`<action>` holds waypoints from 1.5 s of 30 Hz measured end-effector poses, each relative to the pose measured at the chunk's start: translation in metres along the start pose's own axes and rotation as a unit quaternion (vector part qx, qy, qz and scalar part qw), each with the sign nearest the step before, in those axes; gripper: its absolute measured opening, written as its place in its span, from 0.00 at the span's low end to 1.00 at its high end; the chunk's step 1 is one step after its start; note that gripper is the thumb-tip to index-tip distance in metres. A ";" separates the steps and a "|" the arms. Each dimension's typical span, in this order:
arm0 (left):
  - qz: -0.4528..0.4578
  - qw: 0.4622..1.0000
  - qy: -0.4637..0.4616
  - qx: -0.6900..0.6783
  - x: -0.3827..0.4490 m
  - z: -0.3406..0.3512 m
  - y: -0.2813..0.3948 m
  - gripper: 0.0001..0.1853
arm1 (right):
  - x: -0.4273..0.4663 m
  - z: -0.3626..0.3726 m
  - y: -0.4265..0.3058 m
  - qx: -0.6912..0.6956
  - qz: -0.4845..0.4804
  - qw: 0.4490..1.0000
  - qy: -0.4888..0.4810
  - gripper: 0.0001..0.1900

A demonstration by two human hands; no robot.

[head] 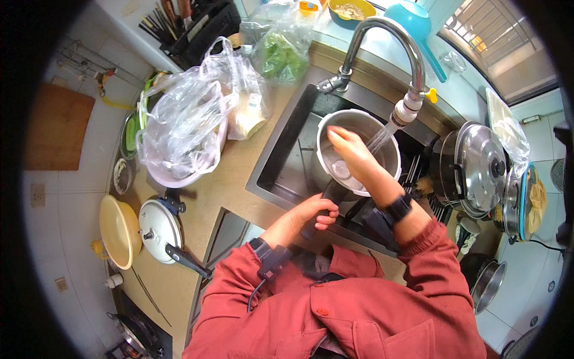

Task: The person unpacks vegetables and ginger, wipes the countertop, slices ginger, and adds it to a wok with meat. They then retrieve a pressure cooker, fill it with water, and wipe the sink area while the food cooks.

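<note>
A pressure cooker pot [394, 157] of light metal is tilted over the sink [287, 168], its mouth facing up towards me. My left hand [316, 213] grips the pot's black handle [334, 192]. My right hand [352, 150] reaches across the mouth with its fingers stretched out near the far left of the rim. It holds nothing, and I cannot tell whether the fingertips touch the metal. Water [380, 138] runs from the white nozzle [407, 109] of the curved chrome faucet [385, 22] into the pot.
To the left lie the pressure cooker lid [159, 231], a yellow basin [117, 233] and a basin covered by plastic bags [179, 125]. A lidded steel pot [482, 157] stands right of the sink. Bagged greens [280, 56] and a blue ladle [408, 22] are behind.
</note>
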State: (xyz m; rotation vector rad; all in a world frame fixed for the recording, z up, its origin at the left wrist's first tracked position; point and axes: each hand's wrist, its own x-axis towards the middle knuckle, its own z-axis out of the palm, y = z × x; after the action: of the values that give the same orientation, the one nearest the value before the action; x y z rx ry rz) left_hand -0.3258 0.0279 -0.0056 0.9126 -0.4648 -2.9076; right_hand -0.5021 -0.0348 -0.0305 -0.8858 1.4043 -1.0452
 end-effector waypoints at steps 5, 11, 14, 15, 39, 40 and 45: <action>-0.021 0.999 0.012 0.049 0.001 -0.008 0.003 0.07 | 0.002 -0.121 0.052 0.262 0.280 0.920 0.083 0.13; -0.097 0.990 0.050 0.093 0.001 -0.009 -0.004 0.07 | 0.039 -0.108 0.051 -0.029 -0.043 0.997 -0.062 0.19; -0.097 0.986 0.063 0.116 0.002 0.000 -0.007 0.11 | 0.042 -0.039 0.029 -0.017 0.200 0.961 -0.188 0.22; -0.092 0.988 0.042 0.119 0.003 0.002 -0.005 0.13 | 0.023 -0.029 0.027 -0.154 0.145 0.951 -0.225 0.25; -0.020 0.973 0.110 0.202 -0.024 0.027 0.004 0.29 | 0.035 -0.124 0.063 -0.306 -0.230 0.922 -0.062 0.10; -0.008 0.972 0.109 0.207 -0.025 0.026 0.005 0.29 | 0.027 -0.133 0.083 -0.287 -0.153 0.944 -0.049 0.11; -0.051 0.981 0.066 0.175 -0.022 0.027 -0.003 0.37 | 0.021 -0.142 0.102 -0.059 -0.045 0.997 0.023 0.18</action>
State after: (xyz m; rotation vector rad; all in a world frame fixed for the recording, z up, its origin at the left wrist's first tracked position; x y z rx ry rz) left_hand -0.3229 0.0408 0.0264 1.1937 -0.9681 -2.8793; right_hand -0.6407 -0.0052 -0.1353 -1.0241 1.4871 -1.0647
